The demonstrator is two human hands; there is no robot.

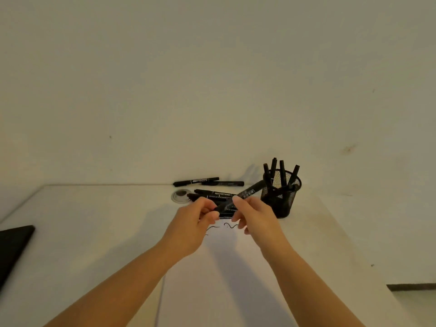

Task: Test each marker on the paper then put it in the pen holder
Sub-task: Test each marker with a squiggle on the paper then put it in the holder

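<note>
Marker (245,193) is hanging above the paper (219,274), both hands pinching it: left hand (192,227) gripping its near end, right hand (253,218) holding the middle, its far end reaching toward the pen holder (280,197) beside the paper.

Two bare forearms reach up from the lower edge of the view, with no sleeves, watch, bracelet or rings showing on them. The slim left hand (193,226) and slim right hand (256,218) both have long fingers; the right one's uppermost fingertip carries a pale, neatly rounded nail
</note>
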